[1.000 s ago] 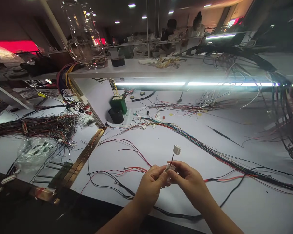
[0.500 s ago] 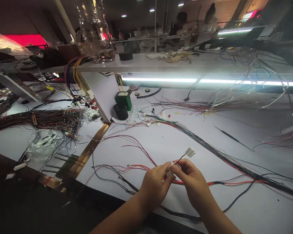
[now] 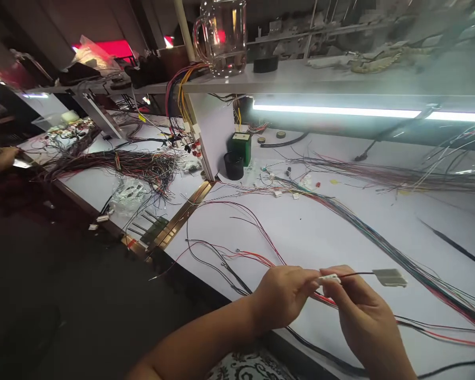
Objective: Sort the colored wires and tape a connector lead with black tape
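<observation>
A small white plastic connector sits between my two hands above the white table. My left hand pinches its left end with thumb and fingertips. With its thumb in front, my right hand grips the right end. A short dark wire runs rightward from there to a larger off-white connector, which sticks out past my right fingers. Red wires pass beneath my hands, and black cables lie by my left wrist. My fingers hide part of the held connector.
A long wire bundle crosses the table on the right, near dark tweezers. A black cup and a green box stand by the shelf's side panel. More wires lie leftward. Another person's hand shows at far left.
The view has swung left, so the bench appears shifted right. Both hands still hold the small connector, and the larger one now points more sideways. Another person's hand has come into view.
</observation>
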`<state>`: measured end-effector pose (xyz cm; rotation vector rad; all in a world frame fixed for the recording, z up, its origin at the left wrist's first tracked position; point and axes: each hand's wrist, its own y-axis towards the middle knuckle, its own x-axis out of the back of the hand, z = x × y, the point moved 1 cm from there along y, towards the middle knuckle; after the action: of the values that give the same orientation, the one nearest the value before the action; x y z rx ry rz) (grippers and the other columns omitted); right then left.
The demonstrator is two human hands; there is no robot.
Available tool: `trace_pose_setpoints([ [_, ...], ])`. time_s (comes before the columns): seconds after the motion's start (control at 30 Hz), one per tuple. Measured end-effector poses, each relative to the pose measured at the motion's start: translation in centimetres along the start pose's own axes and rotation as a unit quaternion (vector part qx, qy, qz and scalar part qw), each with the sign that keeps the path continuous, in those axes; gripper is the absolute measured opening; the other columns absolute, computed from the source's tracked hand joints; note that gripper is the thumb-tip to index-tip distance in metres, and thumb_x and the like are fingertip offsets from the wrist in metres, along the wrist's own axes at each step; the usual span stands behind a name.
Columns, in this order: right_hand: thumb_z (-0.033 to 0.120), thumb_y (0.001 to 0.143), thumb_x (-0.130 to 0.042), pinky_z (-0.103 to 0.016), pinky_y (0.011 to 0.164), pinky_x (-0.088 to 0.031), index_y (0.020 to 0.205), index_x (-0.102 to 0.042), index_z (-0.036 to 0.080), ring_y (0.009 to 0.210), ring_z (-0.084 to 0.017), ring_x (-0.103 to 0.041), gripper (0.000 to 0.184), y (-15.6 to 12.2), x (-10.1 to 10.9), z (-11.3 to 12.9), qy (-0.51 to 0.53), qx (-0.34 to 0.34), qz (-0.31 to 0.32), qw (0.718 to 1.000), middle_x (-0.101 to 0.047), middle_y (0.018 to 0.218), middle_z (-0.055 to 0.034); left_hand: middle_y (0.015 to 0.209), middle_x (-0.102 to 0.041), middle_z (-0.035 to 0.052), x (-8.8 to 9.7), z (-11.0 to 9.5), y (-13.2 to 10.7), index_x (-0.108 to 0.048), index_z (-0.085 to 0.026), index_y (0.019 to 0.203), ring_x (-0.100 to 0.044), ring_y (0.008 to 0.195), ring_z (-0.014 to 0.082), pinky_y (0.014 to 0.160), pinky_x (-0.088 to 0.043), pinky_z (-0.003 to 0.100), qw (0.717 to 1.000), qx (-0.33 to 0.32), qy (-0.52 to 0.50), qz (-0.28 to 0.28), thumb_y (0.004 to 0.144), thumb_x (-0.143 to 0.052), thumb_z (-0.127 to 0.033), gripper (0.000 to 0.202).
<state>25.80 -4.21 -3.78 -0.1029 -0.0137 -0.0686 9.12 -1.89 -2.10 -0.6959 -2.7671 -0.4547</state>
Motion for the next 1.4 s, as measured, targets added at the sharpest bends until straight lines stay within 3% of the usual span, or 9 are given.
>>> trace_pose_setpoints([
  [0.33,0.043,0.088,-0.059,-0.036,0.066,-0.052,0.083,-0.064,0.027,0.070,-0.021,-0.057,0.017,2.3,-2.0,4.6,-0.250,0.211,0.014,0.945,-0.062,0.083,-0.0047,0.110,-0.070,0.0080,2.0,-0.6,1.1,-0.063,-0.018,0.121,-0.065,0.100,0.0229,0.091,-0.049,0.035,0.996,0.036,-0.079,-0.009,0.094,-0.048,-0.036,0.035],
  [0.47,0.041,0.093,-0.052,-0.039,0.082,-0.051,0.128,-0.050,0.031,0.090,-0.021,-0.059,0.037,4.0,-2.1,4.4,-0.251,0.214,0.064,0.942,-0.061,0.105,-0.0049,0.106,-0.070,0.0113,2.9,2.1,3.4,-0.062,-0.015,0.109,-0.065,0.096,0.0235,0.087,-0.049,0.038,0.965,0.121,-0.195,-0.129,0.091,-0.053,-0.044,0.035],
  [0.57,0.040,0.094,-0.049,-0.040,0.083,-0.051,0.124,-0.051,0.029,0.097,-0.023,-0.058,0.032,4.1,-0.3,2.4,-0.316,0.197,0.083,0.925,-0.059,0.113,-0.0070,0.116,-0.064,0.0157,5.0,5.5,4.6,-0.051,-0.015,0.113,-0.065,0.093,0.0206,0.075,-0.050,0.031,0.929,0.220,-0.202,-0.217,0.094,-0.040,-0.053,0.044],
  [0.73,0.029,0.090,-0.049,-0.040,0.078,-0.050,0.097,-0.063,0.027,0.092,-0.024,-0.059,0.016,2.4,5.5,-2.5,-0.458,0.143,0.157,0.863,-0.062,0.101,-0.0057,0.085,-0.068,0.0092,8.4,7.8,3.6,-0.063,-0.017,0.093,-0.060,0.072,0.0193,0.066,-0.045,0.030,0.948,0.302,0.077,-0.072,0.089,-0.041,-0.061,0.050],
  [0.9,0.020,0.087,-0.049,-0.039,0.072,-0.047,0.082,-0.061,0.024,0.083,-0.023,-0.056,0.014,0.8,7.9,-4.5,-0.486,0.129,0.180,0.845,-0.062,0.088,-0.0053,0.089,-0.069,0.0072,4.1,5.4,2.4,-0.069,-0.021,0.091,-0.058,0.088,0.0226,0.084,-0.041,0.035,0.977,0.104,0.177,0.051,0.092,-0.047,-0.042,0.031],
  [0.97,0.020,0.088,-0.047,-0.039,0.074,-0.047,0.079,-0.059,0.023,0.083,-0.022,-0.055,0.015,0.6,7.8,-4.4,-0.453,0.140,0.175,0.863,-0.061,0.086,-0.0053,0.097,-0.069,0.0092,1.0,4.6,2.3,-0.069,-0.020,0.100,-0.059,0.093,0.0239,0.086,-0.040,0.037,0.970,0.012,0.205,0.127,0.093,-0.046,-0.039,0.030],
  [1.1,0.028,0.093,-0.043,-0.036,0.073,-0.048,0.081,-0.056,0.023,0.080,-0.020,-0.056,0.019,0.2,8.0,-3.9,-0.345,0.096,0.137,0.924,-0.060,0.084,-0.0039,0.090,-0.071,0.0089,-3.1,4.5,2.3,-0.070,-0.021,0.100,-0.062,0.082,0.0234,0.075,-0.043,0.034,0.949,-0.012,0.238,0.205,0.093,-0.047,-0.040,0.031],
  [1.23,0.033,0.093,-0.045,-0.035,0.077,-0.049,0.105,-0.057,0.026,0.085,-0.020,-0.059,0.018,-0.6,9.6,-3.9,-0.325,0.060,0.112,0.937,-0.062,0.097,-0.0039,0.080,-0.070,0.0046,-3.6,4.4,2.6,-0.070,-0.026,0.099,-0.062,0.069,0.0193,0.064,-0.039,0.028,0.949,0.001,0.247,0.195,0.097,-0.037,-0.036,0.035],
  [1.4,0.027,0.092,-0.045,-0.038,0.080,-0.045,0.099,-0.062,0.026,0.084,-0.021,-0.059,0.018,-1.2,12.7,-4.4,-0.436,0.092,0.131,0.886,-0.065,0.091,-0.0030,0.083,-0.070,0.0057,-2.6,3.7,3.1,-0.066,-0.029,0.111,-0.060,0.073,0.0209,0.064,-0.037,0.029,0.940,-0.035,0.280,0.192,0.097,-0.037,-0.035,0.034],
])
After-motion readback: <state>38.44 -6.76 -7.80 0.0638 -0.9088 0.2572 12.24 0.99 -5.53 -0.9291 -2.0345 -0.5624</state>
